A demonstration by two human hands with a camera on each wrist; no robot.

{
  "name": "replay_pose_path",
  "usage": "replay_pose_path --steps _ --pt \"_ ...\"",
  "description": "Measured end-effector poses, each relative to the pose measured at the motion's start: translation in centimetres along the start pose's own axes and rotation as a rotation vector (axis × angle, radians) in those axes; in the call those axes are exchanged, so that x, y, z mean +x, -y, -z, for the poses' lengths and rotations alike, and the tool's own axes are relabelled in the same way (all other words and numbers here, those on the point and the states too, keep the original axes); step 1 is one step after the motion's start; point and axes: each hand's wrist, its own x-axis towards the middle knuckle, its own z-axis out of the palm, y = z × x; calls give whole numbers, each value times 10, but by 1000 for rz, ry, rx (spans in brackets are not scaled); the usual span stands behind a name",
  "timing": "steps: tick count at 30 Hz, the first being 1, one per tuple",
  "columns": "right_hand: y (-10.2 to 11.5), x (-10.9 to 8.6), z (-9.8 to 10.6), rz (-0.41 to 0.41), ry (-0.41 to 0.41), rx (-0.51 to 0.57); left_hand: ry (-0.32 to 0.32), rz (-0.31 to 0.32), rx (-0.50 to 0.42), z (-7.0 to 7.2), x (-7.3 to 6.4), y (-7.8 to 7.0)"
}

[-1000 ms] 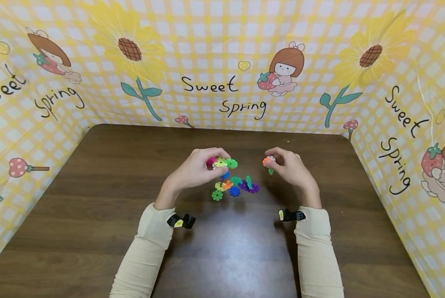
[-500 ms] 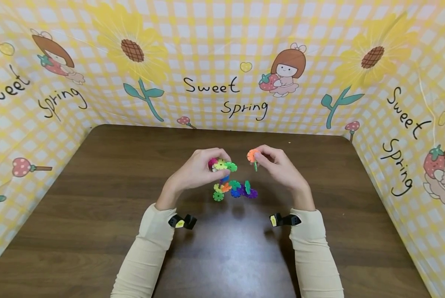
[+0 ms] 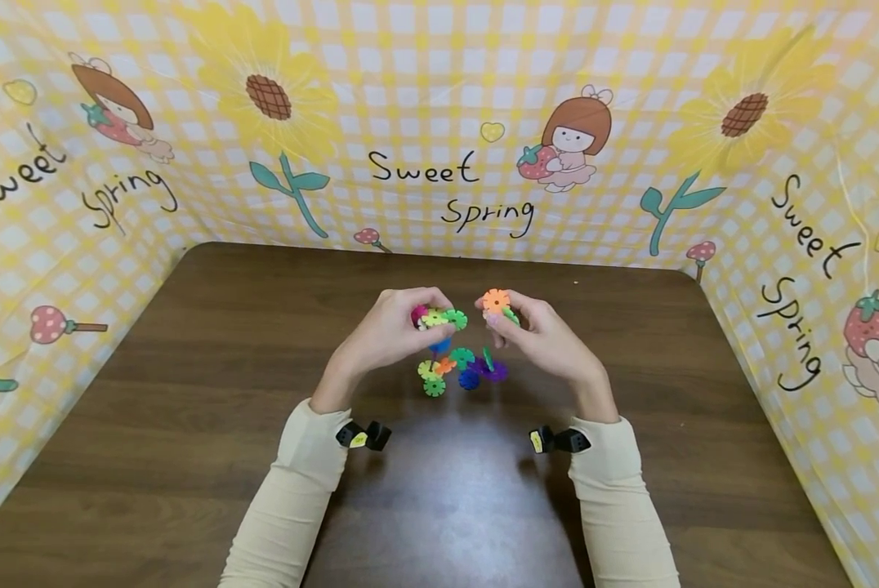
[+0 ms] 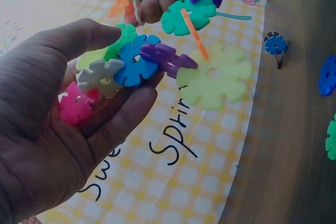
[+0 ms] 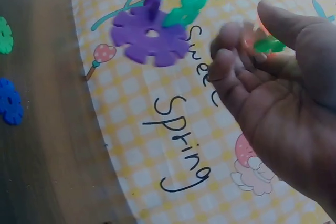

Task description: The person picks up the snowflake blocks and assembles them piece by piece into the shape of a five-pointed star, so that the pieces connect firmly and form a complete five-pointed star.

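Note:
My left hand (image 3: 390,331) holds a chain of interlocking plastic snowflake discs (image 4: 137,61) in pink, white, blue, purple and other colours. Thumb and fingers curl around its upper end. The rest of the chain hangs free below the hand, down to a purple disc (image 5: 151,38). My right hand (image 3: 553,339) pinches a smaller joined piece, made of an orange disc (image 3: 496,301), a green disc (image 3: 510,316) and a pale one partly hidden by the fingers. Both pieces are held close together but apart.
A loose blue disc (image 4: 328,74) and a green disc (image 4: 332,137) lie on the brown wooden table (image 3: 189,392). A yellow checked cloth (image 3: 410,98) encloses the table's back and sides. Small black cameras sit at both wrists.
My right hand has moved left towards the left hand, and its orange disc has turned to face the head camera. The left hand stays nearly in place, with the hanging chain swaying slightly.

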Motion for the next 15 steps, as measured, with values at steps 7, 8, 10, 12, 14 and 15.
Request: replay_pose_path --steps 7,8,10,12,14,15 --pt "6 -2 0 31 142 -141 27 -27 29 2 -1 0" --pt "7 -2 0 31 147 -158 29 -32 34 2 -1 0" --pt "7 -2 1 30 152 -174 32 -41 37 3 -1 0" --pt "8 -3 3 15 161 -178 35 -48 37 3 -1 0" --pt "8 -5 4 -1 174 -183 41 -60 45 4 -1 0" --pt "8 -5 4 -6 182 -185 46 -68 47 4 -2 -1"
